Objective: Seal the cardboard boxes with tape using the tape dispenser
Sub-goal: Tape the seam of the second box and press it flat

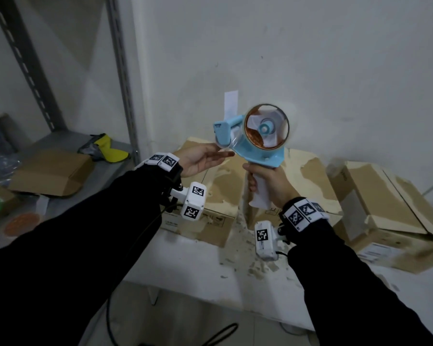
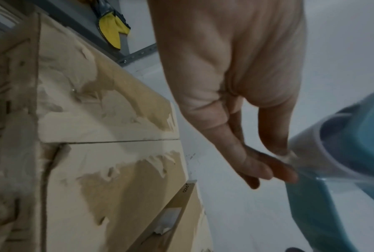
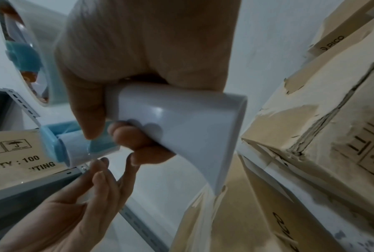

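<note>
Midair, the right hand gripped the tape dispenser by its handle, above the cardboard boxes on the surface. Left hand fingers, pressed together, pinched the clear tape end. Risk: tape folding onto itself or slipping back to the roll.

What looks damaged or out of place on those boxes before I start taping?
The cardboard boxes have their brown outer layer torn away in large pale patches across the tops, and paper scraps litter the white table in front. The right hand holds the tape dispenser raised; the left hand touches its tape end.
</note>
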